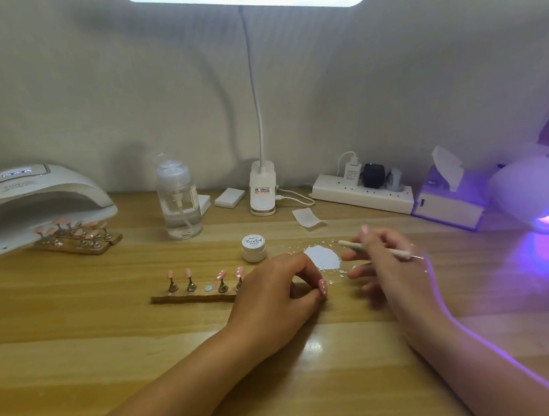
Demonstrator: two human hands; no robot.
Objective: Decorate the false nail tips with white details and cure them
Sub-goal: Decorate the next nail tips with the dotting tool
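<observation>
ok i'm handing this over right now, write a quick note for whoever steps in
Left hand: pinching one pink nail tip with white dots, low over the table.
Right hand: holding the dotting pen over the white palette.
Near stand: four pink tips mounted, one magnet spot bare; the two right-hand tips show white dots, the two on the left look plain.
Paint jar sits behind the stand, lid on.
Right lamp glows purple; what is inside is not visible. Left lamp has two more stands of tips at its mouth.
Left to do: finish the held tip, dot the plain ones, cure.
</observation>
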